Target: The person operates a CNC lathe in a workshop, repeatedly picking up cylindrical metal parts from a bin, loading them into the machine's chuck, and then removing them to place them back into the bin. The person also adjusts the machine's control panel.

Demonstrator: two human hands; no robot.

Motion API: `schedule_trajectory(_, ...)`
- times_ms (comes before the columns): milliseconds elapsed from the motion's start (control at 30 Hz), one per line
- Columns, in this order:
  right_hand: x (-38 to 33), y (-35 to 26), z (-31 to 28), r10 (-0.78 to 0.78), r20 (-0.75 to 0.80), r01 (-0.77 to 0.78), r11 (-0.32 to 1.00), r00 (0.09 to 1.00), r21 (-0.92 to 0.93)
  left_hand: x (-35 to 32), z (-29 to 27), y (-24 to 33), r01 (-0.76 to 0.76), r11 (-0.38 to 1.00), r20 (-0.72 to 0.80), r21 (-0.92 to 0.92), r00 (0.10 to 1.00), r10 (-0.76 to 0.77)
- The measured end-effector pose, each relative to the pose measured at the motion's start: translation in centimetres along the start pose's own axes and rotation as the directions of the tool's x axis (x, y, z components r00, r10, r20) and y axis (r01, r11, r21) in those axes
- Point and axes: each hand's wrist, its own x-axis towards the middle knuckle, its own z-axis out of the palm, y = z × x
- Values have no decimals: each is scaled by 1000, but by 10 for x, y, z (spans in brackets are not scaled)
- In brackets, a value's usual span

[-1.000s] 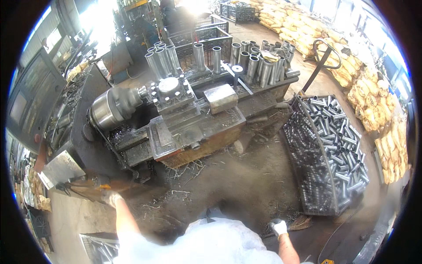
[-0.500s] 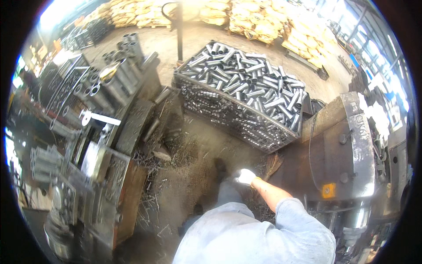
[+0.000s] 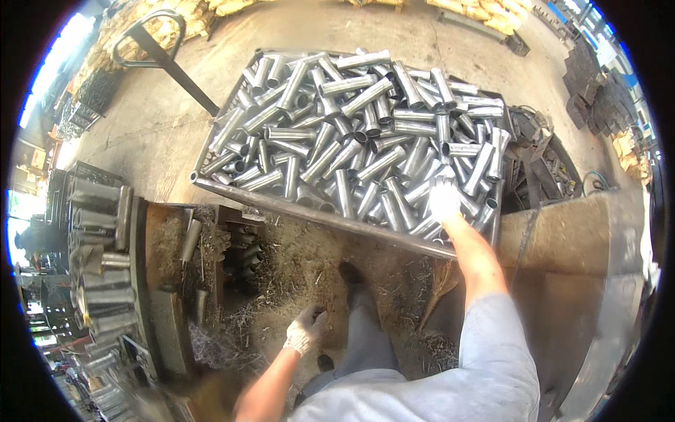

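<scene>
My right hand (image 3: 444,200), in a white glove washed out by glare, reaches over the near right part of a metal crate (image 3: 309,214). Its fingers point away from me, stretched toward the short steel tubes (image 3: 383,163) heaped in the crate; I see no tube lifted in it. Whether the fingertips touch one is unclear. My left hand (image 3: 307,329), gloved with darkened fingertips, hangs low over the floor beside my leg. Its thumb and fingers are loosely bent and apart, with nothing between them.
Steel tubes (image 3: 105,295) are stacked on the bench at left. A pallet-jack handle (image 3: 165,60) rises behind the crate. A broom (image 3: 439,285) leans near its front right corner, beside a large metal machine body (image 3: 548,309). Metal shavings litter the floor.
My view has moved closer to the crate and turned. My right hand has gone from beside my leg out over the tubes. My left hand has come into view.
</scene>
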Motion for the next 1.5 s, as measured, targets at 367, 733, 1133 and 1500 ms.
schedule_trajectory(367, 79, 10, -28, -203, 359, 190, 979, 911, 70, 105, 41, 153, -194, 980, 96, -50, 976, 198)
schedule_trajectory(733, 125, 122, -8, -34, 109, 44, 994, 993, -97, 94, -33, 156, 81, 866, 306, -493, 948, 86)
schedule_trajectory(1133, -186, -283, -241, -501, -309, 398, 79, 809, 914, -383, -26, -272, 383, 517, -514, -765, 119, -849)
schedule_trajectory(1500, -596, -666, -494, -881, -442, 172, -468, -169, 867, -646, -89, -436, -600, 645, -643, -474, -264, -719)
